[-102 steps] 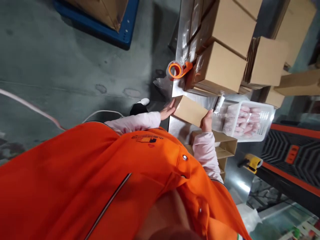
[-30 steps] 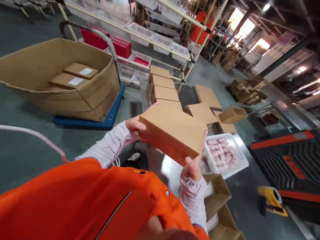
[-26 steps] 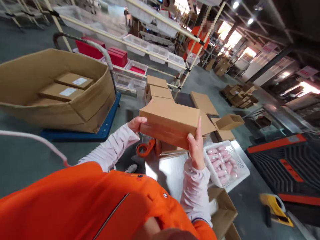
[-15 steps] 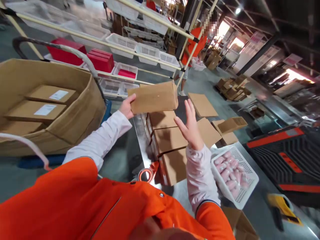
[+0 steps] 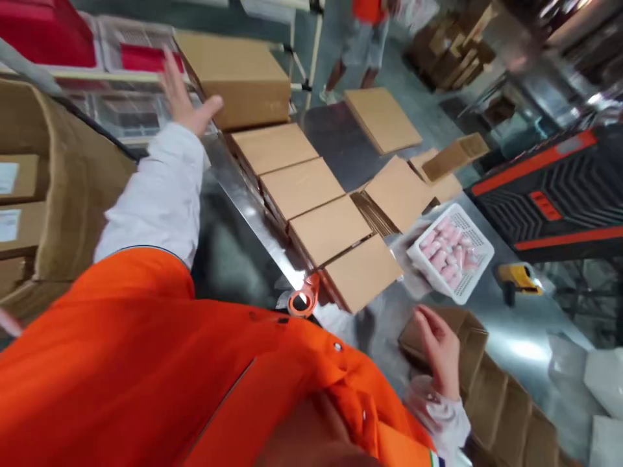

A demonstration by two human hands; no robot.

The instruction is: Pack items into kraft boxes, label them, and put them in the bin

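My left hand (image 5: 182, 97) is stretched far out with its fingers spread, open, right beside a closed brown carton (image 5: 238, 78) that stands at the far end of a row of closed cartons (image 5: 302, 188) on the steel table (image 5: 341, 146). The palm is at the carton's left side and grips nothing. My right hand (image 5: 440, 344) is low at the near right, its fingers loosely extended and resting on the top edge of a stack of unfolded cartons (image 5: 487, 389). It holds nothing.
An orange tape dispenser (image 5: 304, 299) lies at the table's near edge. A white basket of pink packs (image 5: 450, 253), flat cardboard blanks (image 5: 382, 117), a yellow tool (image 5: 518, 275) and a black-and-orange machine (image 5: 549, 188) are to the right. A big cardboard bin (image 5: 58, 181) stands left. Another person's legs (image 5: 363, 39) are beyond.
The carton held in both hands went up and out to the far end of the row. My right hand let go first and dropped to the unfolded cartons; my left hand released it.
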